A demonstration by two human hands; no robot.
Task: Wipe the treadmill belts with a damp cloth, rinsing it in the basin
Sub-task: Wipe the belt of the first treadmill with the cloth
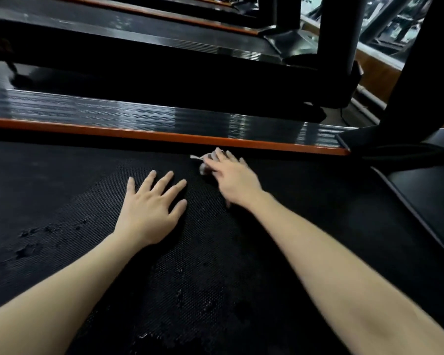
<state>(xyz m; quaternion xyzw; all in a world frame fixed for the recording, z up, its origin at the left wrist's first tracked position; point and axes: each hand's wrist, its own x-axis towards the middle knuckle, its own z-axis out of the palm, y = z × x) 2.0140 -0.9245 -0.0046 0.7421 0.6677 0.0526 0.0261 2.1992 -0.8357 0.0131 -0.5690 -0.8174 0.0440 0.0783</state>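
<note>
The black textured treadmill belt [62, 180] fills the lower view, with wet patches and dark spots on it. My left hand [151, 208] lies flat on the belt, fingers spread and straight. My right hand [231, 175] reaches further forward, near the belt's far edge, with straight fingers pressing a small pale cloth [203, 162] onto the belt. Only a crumpled corner of the cloth shows beyond the fingers; the hand is motion-blurred. No basin is in view.
An orange trim strip [164, 135] and a ribbed silver side rail [113, 111] border the belt's far edge. A second treadmill [164, 44] stands beyond. A black upright post [338, 29] and a curved black frame arm [415, 73] rise at right.
</note>
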